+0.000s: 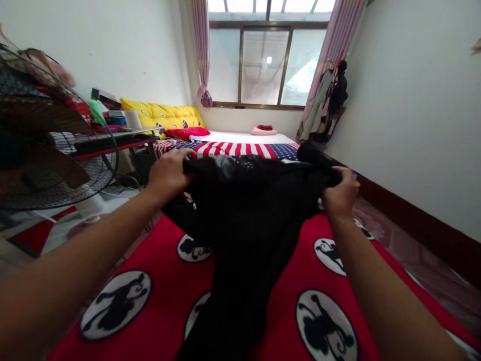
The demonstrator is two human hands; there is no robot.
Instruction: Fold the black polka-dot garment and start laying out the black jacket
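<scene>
A black garment (248, 220) hangs stretched between my two hands, its exact kind unclear in the dark cloth. My left hand (171, 170) is closed on its upper left corner. Opposite, my right hand (341, 190) grips the upper right corner, where a bunched dark part sticks up past the fingers. Along the top edge runs a shinier, patterned strip. The lower end drapes towards me over a red blanket (161, 296) printed with white ovals and black monkey figures.
A wire-caged fan (56, 145) stands close on the left, beside a cluttered desk (131, 138). Behind the garment are a striped and starred cloth (235, 149), a yellow cushion (165, 113) and a red pillow (188, 133). Clothes (326, 100) hang by the right wall.
</scene>
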